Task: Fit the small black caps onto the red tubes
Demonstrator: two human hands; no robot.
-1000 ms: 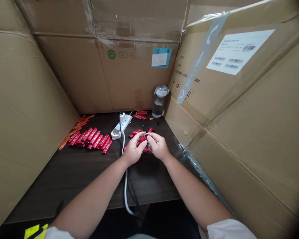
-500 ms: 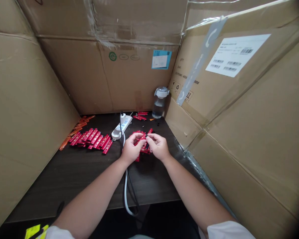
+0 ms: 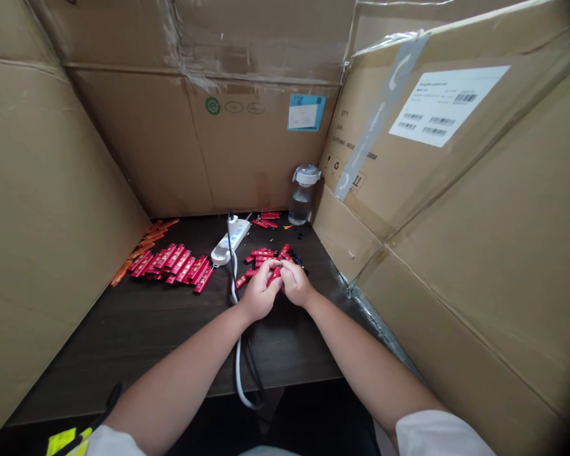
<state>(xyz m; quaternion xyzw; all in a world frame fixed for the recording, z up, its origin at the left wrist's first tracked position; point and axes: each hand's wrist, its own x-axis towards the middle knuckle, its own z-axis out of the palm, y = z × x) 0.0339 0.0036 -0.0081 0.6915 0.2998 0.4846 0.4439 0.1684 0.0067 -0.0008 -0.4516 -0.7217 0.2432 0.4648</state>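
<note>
A slim red stick-like piece (image 3: 275, 275) with gold marks is pinched between my two hands, a little above the dark table (image 3: 171, 342). My left hand (image 3: 259, 294) closes on its near part with thumb and fingers. Against its far end my right hand (image 3: 296, 285) is closed, fingertips meeting those of the left. The fingers cover most of the piece, so its exact kind cannot be made out. Just beyond the hands lies a loose heap of similar red pieces (image 3: 265, 254), some with black ends.
Many red pieces (image 3: 175, 263) lie in overlapping rows at left, beside orange strips (image 3: 147, 240). A white power strip (image 3: 230, 242) with cables (image 3: 239, 373) crosses the middle. A water bottle (image 3: 301, 195) stands at the back, near a few more red pieces (image 3: 266, 221). Cardboard walls (image 3: 261, 145) enclose the table.
Both hands have drawn slightly nearer to me and closer together, with the red piece now mostly covered by the fingers. More of the heap behind them shows.
</note>
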